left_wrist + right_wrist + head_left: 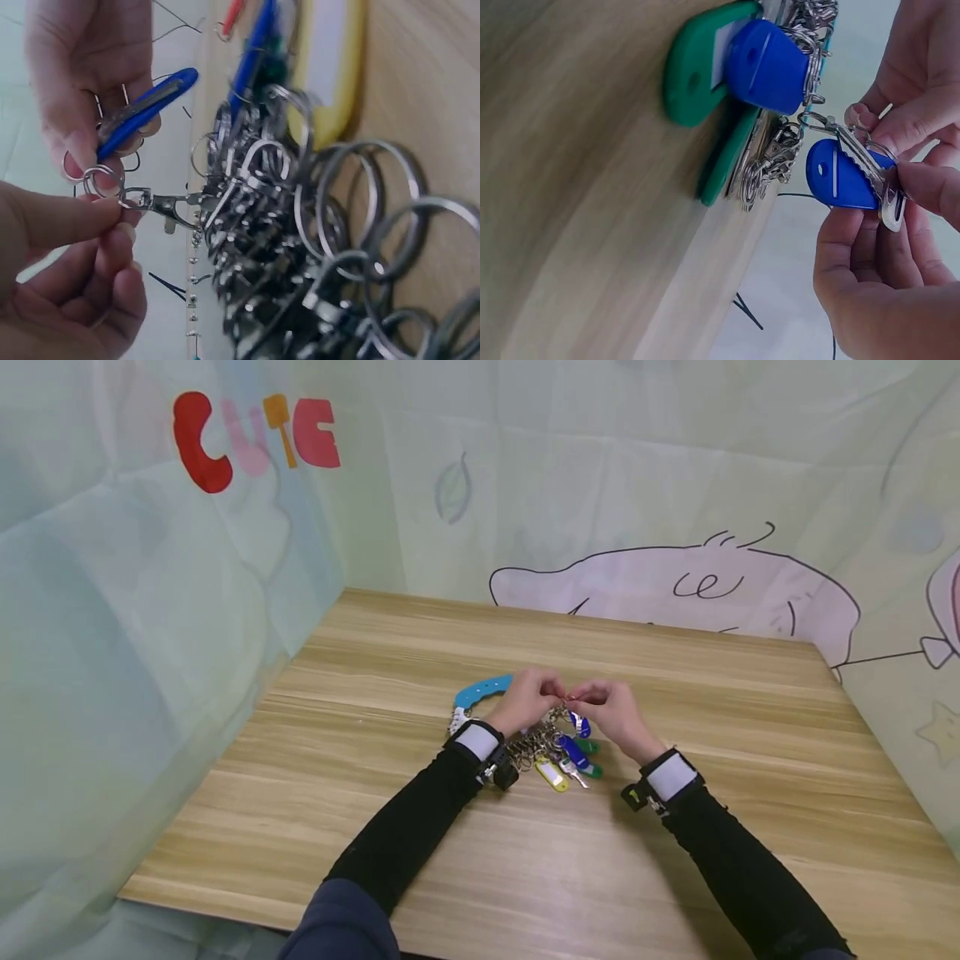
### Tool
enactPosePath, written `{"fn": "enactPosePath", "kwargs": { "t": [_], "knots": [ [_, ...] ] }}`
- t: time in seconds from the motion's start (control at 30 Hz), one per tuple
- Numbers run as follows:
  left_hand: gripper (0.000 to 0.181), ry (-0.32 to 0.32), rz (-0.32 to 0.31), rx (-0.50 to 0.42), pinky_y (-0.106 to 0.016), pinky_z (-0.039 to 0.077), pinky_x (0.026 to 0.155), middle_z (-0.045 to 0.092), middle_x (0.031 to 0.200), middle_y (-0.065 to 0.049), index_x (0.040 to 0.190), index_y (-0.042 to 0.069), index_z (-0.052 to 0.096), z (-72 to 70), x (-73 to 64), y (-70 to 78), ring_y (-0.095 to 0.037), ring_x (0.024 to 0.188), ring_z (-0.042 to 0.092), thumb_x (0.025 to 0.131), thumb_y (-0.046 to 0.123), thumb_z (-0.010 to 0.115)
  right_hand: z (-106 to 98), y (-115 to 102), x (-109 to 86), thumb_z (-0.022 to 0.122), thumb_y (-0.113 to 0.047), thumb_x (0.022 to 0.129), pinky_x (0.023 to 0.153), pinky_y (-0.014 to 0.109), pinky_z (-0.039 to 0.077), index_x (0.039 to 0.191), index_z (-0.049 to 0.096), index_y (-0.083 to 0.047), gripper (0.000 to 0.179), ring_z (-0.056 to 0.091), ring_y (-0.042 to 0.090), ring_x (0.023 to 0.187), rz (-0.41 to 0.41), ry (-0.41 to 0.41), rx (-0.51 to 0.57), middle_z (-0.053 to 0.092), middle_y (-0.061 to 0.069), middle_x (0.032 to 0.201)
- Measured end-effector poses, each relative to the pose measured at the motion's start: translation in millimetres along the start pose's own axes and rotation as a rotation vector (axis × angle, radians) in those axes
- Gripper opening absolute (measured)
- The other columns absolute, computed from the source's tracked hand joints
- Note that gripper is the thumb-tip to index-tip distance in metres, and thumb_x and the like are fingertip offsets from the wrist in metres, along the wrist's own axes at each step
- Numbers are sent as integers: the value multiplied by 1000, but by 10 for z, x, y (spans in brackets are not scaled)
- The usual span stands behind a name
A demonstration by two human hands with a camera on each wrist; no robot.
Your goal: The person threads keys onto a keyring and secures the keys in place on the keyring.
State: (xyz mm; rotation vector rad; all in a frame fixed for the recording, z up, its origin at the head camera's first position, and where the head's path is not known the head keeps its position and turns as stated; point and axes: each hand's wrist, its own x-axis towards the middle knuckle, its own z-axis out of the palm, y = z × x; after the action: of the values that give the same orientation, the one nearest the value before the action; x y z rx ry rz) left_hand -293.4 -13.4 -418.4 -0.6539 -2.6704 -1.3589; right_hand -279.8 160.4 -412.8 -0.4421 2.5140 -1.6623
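Observation:
In the left wrist view my left hand (67,262) pinches a small split ring (103,180) between thumb and fingertip. A silver swivel clasp (161,202) is linked to that ring and reaches toward a cluster of metal clasps (255,255). Facing it, my right hand (611,710) pinches a ring carrying a blue key tag (844,196) and a silver key (892,214). The fingertips of both hands meet around the rings. Below them hang a yellow tag (551,774), another blue tag (769,67) and green tags (690,82).
A bright blue curved strip with holes (480,691) lies past my left wrist, partly hidden by it. Everything sits on a wood-grain table (420,643). Printed cloth walls (600,460) stand at its left and back edges.

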Motion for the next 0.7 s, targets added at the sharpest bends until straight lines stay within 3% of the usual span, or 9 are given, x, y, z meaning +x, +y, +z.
{"fn": "enactPosePath", "kwargs": {
  "t": [0.3,0.7],
  "knots": [
    [9,-17,-3,7,-16,49,65,71,84,-14,88,0,69,-11,0,10,-18,73,64,82,-5,64,15,-11,18,66,-4,86,71,16,51,103,65,7,19,64,1,76,36,12,-18,72,21,99],
    [13,-132,2,-47,-17,48,68,66,85,-10,93,3,65,-54,-33,-10,-14,76,59,81,-1,66,3,-25,3,67,-5,86,74,18,52,103,65,7,21,65,2,76,77,16,4,74,13,95]
  ]
}}
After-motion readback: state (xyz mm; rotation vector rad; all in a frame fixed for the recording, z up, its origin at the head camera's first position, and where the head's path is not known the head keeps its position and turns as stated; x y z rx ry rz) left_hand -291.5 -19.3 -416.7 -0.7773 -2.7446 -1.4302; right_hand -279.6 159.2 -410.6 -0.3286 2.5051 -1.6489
